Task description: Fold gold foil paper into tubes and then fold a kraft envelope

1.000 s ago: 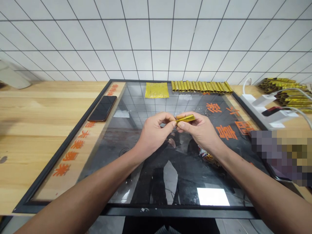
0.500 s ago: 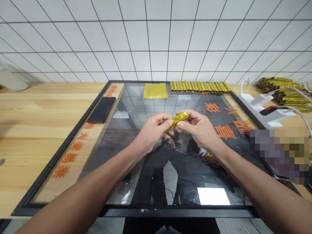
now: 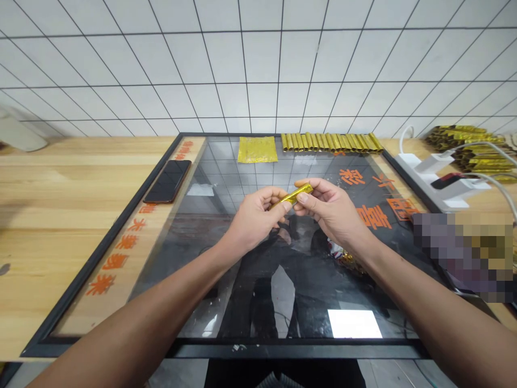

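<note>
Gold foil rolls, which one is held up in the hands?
The gold roll pinched between left hand and right hand; the other rolls lie in a row along the glass tabletop's far edge.

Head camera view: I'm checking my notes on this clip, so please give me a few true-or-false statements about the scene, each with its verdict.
1. The left hand and right hand both pinch a gold foil roll. True.
2. The smartphone lies beside the power strip. False: it lies left of the hands, on the frame border of the glass panel.
3. A row of gold foil rolls lies along the panel's far edge. True.
4. The left hand holds a crumpled gold foil sheet. False: the flat gold foil sheet lies on the glass.
5. The power strip sits on the wooden table, right of the panel. True.
</note>
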`<state>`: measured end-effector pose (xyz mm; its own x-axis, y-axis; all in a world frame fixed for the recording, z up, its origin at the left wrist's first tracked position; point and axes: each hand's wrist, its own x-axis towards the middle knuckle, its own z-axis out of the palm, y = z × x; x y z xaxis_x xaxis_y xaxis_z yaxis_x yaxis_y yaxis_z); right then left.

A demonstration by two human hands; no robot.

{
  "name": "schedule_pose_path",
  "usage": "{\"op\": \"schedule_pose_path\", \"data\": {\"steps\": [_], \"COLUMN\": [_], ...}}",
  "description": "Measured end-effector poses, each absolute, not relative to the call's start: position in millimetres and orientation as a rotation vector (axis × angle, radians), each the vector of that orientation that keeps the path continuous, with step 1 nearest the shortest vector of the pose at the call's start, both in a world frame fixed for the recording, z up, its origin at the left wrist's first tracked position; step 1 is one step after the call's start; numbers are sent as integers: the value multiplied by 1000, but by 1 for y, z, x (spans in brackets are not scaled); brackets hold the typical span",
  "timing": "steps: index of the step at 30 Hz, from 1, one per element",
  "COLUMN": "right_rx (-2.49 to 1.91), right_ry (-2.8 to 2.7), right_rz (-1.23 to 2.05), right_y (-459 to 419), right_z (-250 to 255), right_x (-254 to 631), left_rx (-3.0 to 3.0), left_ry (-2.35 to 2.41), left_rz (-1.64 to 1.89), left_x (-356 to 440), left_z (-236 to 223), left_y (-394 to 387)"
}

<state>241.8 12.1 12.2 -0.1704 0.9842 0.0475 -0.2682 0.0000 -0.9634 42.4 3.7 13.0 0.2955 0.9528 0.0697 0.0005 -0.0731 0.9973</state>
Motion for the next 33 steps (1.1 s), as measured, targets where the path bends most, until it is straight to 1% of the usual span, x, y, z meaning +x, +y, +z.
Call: {"op": "schedule_pose_path", "data": {"steps": [4, 12, 17, 25, 33], "right_rx": [-888, -887, -878, -865, -862], "right_ry": [-1034, -994, -1038, -1067, -1076], "right_rz": [1483, 1574, 1643, 1703, 1725], "right_y": [13, 10, 8, 7, 6], "right_z": [15, 10, 8, 7, 5], "right_x": [242, 240, 239, 236, 236], "left_rx": [1435, 1730, 1887, 1890, 1947], "left_ry": [972, 1041, 1029, 989, 1055], "left_rz": [1102, 1326, 1368, 1382, 1409], "left_x": [44, 46, 47, 48, 48], "left_z": [10, 9, 13, 14, 22], "left_y": [3, -4, -8, -12, -14]}}
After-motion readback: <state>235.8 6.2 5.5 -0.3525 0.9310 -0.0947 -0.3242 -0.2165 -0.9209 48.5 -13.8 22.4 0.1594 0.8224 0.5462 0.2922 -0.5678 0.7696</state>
